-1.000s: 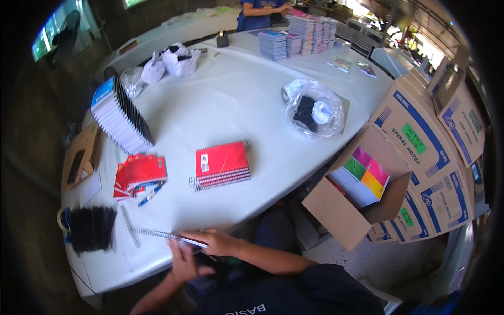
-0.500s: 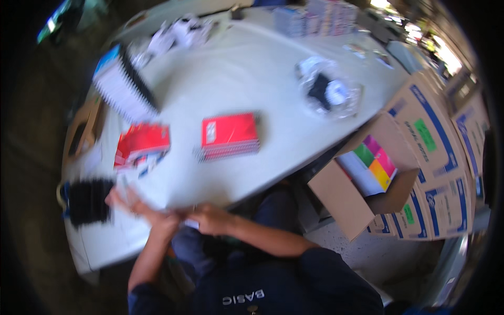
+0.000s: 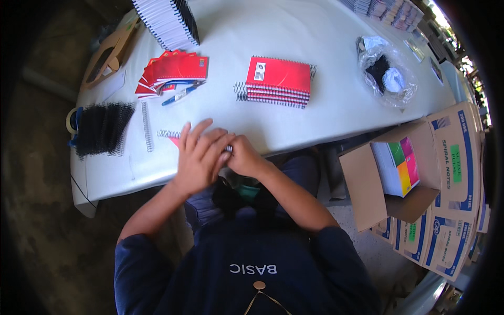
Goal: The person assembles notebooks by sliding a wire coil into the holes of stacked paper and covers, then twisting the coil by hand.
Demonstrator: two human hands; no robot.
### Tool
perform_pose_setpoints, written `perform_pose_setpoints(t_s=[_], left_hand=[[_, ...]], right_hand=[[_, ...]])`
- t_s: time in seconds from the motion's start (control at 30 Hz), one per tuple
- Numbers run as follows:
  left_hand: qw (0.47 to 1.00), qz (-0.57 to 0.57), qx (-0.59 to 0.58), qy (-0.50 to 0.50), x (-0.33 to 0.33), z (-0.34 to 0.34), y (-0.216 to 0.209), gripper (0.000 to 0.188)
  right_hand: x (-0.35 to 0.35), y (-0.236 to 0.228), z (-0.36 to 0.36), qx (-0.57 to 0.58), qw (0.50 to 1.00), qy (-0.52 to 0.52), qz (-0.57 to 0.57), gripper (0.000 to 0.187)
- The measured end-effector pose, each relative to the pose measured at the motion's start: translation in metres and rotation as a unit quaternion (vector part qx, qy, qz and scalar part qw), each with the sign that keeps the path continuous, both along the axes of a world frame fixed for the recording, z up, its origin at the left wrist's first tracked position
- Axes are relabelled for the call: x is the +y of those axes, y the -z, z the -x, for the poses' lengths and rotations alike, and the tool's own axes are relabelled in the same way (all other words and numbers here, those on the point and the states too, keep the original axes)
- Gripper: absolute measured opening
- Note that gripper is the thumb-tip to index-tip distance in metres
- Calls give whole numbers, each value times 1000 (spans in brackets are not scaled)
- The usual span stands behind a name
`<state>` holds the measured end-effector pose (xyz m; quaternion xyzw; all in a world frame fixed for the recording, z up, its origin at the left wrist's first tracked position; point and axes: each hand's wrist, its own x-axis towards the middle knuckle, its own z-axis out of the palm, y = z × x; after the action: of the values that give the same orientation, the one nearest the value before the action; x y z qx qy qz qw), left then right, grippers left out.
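Observation:
A small red notebook [image 3: 175,140] is mostly hidden under my hands at the table's near edge. A black wire spiral [image 3: 167,133] sticks out past its left end. My left hand [image 3: 198,157] lies across the notebook with its fingers stretched out and apart. Beside it, my right hand [image 3: 244,156] is closed around the right end, where a bit of coil shows. Farther off is a stack of red spiral notebooks [image 3: 278,74], loose coils poking out at its sides. Left of that, red booklets [image 3: 176,68] lie fanned out, with a blue pen-like tool [image 3: 179,95] before them.
Black wire coils [image 3: 105,128] lie bunched at the left, a single coil [image 3: 146,126] beside them. A tall stack of spiral-bound books [image 3: 167,21] stands farther back. A clear plastic bag [image 3: 399,79] sits at the right. An open carton [image 3: 362,184] holding colourful notebooks stands beside the table.
My left hand has moved from near the bunched coils, rightward onto the notebook beside my right hand. The head view has shifted, so the table's things appear farther right and higher.

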<state>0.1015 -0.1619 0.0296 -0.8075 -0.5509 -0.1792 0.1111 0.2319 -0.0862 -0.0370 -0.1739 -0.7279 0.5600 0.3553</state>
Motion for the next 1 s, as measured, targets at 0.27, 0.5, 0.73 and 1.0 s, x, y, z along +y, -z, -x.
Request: perform_pose_setpoints(t_s=[0.27, 0.5, 0.73, 1.0], left_hand=[[979, 161, -110, 65, 25, -1, -56, 25], [989, 113, -55, 75, 25, 0, -55, 27], [986, 128, -70, 79, 31, -4, -55, 27], [993, 88, -40, 61, 25, -8, -66, 20]], right_hand=[[-3, -13, -2, 36, 996, 22, 83, 18], [-3, -24, -2, -4, 996, 31, 87, 15], [2, -25, -8, 21, 995, 30, 90, 16], [0, -6, 2, -50, 998, 39, 7, 23]])
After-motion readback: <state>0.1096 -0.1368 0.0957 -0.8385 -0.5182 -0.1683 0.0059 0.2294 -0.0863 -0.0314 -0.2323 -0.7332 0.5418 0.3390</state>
